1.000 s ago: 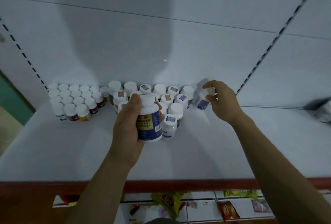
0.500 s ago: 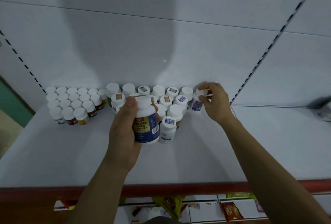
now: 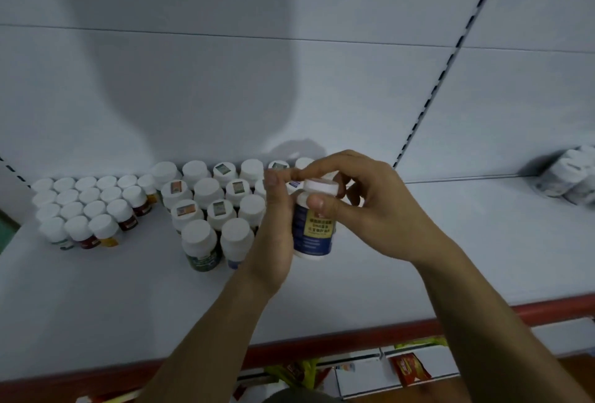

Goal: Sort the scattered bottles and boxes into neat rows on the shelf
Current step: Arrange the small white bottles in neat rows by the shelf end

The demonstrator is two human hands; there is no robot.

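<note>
I hold a white bottle with a blue and yellow label [image 3: 313, 232] upright above the white shelf [image 3: 96, 299]. My left hand [image 3: 273, 235] grips its body from the left. My right hand [image 3: 370, 209] curls round its white cap and neck, thumb on the front. Behind and left of it stand rows of larger white-capped bottles [image 3: 206, 196]; some caps carry small stickers. Further left, a block of small white-capped bottles [image 3: 87, 206] stands in tidy rows against the back panel.
The shelf's red front edge [image 3: 354, 335] runs below my forearms. White packages [image 3: 570, 177] lie blurred at the far right of the shelf. Colourful snack packets [image 3: 409, 367] show on the lower shelf. A slotted upright [image 3: 447, 58] divides the back panel.
My right hand has left the small bottle at the row's right end and come to the cap of the blue-labelled bottle. My view has shifted, so the bottles sit further left.
</note>
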